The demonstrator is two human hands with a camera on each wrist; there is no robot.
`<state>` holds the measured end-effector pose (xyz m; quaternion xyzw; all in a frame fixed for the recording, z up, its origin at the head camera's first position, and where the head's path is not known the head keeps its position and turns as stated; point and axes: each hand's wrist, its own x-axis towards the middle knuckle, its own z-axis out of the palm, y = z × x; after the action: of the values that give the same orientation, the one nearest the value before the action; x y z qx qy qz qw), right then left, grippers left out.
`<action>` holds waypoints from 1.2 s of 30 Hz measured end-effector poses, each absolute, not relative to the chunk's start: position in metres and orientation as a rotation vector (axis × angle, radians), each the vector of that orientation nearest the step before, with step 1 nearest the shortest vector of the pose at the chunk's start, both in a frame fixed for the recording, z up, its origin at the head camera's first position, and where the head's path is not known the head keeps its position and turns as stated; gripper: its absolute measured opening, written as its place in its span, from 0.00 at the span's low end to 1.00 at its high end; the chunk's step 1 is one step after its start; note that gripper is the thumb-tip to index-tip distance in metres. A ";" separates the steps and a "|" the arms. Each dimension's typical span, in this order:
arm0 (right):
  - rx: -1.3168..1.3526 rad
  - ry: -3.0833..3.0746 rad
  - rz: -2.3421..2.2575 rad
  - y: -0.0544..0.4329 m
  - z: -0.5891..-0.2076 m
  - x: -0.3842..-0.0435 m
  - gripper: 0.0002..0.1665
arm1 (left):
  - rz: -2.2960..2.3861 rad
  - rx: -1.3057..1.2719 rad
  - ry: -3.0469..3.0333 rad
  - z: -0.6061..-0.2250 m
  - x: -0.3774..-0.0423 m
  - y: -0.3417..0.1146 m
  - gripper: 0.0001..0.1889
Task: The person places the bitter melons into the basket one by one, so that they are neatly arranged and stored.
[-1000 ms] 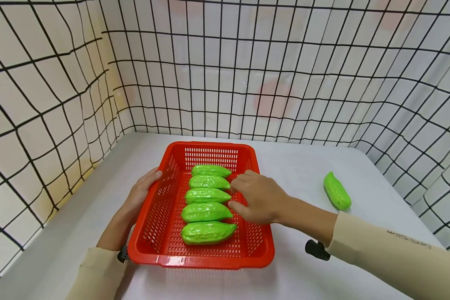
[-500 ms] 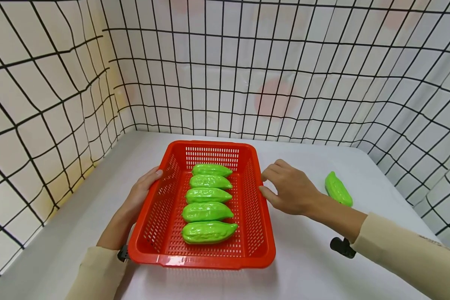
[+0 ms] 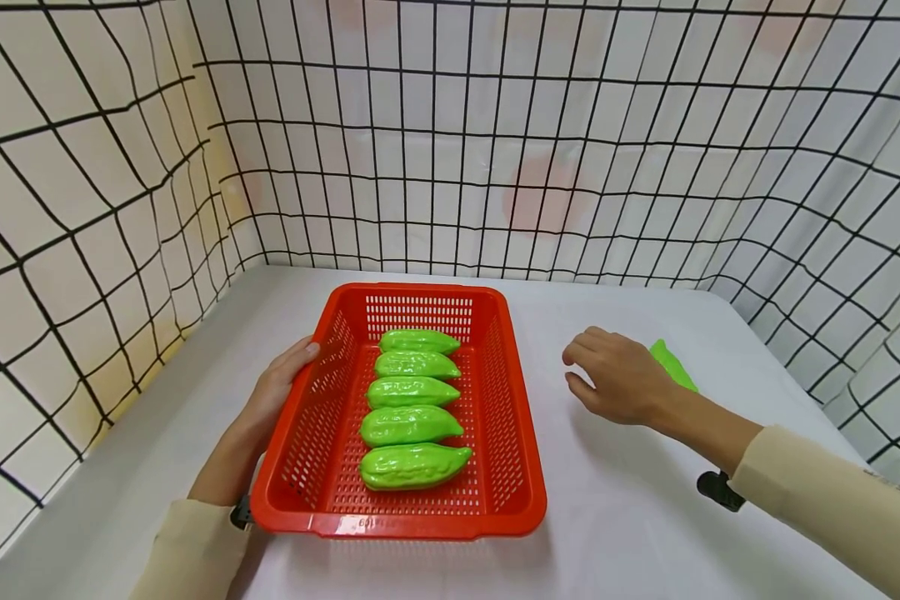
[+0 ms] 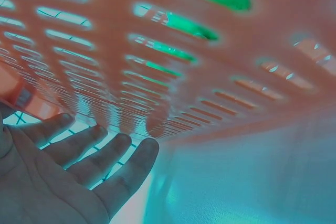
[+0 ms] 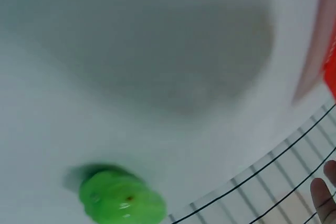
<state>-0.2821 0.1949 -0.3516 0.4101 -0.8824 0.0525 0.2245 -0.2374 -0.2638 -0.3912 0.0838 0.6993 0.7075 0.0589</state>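
Note:
A red plastic basket (image 3: 397, 525) with slotted walls stands on the white table, holding several glossy green bitter melons (image 3: 416, 467) laid side by side in a column. My left hand (image 3: 270, 396) rests against the basket's outer left wall near the rim. In the left wrist view that hand's fingers (image 4: 121, 177) extend fairly straight beside the slots. Right of the basket, my right hand (image 3: 618, 379) hovers over the table with loosely bent fingers and holds nothing. Another green bitter melon (image 3: 671, 365) lies on the table beyond it, partly hidden by the hand and wrist.
Black wire grid (image 3: 450, 167) encloses the table (image 3: 607, 508) at the back and both sides, with pale cloth behind it. A dark wrist device (image 3: 720, 490) sits under the right sleeve.
My right hand has moved from above the basket, across its right rim, to the right toward the lone bitter melon. The left hand and basket have stayed nearly in place.

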 end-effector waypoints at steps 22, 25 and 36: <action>0.942 -2.758 -0.345 0.289 -0.346 -0.328 0.13 | 2.161 0.264 2.102 -0.389 -0.237 -0.263 0.31; 0.893 -2.821 -0.425 0.296 -0.346 -0.333 0.19 | 2.162 0.261 2.102 -0.390 -0.237 -0.264 0.31; 0.949 -2.870 -0.533 0.315 -0.354 -0.333 0.36 | 2.151 0.265 2.108 -0.392 -0.237 -0.265 0.31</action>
<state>-0.3334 0.3148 -0.3540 0.3089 -0.9344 -0.1735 0.0361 -0.2372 -0.2651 -0.3920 0.0876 0.6959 0.7103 0.0591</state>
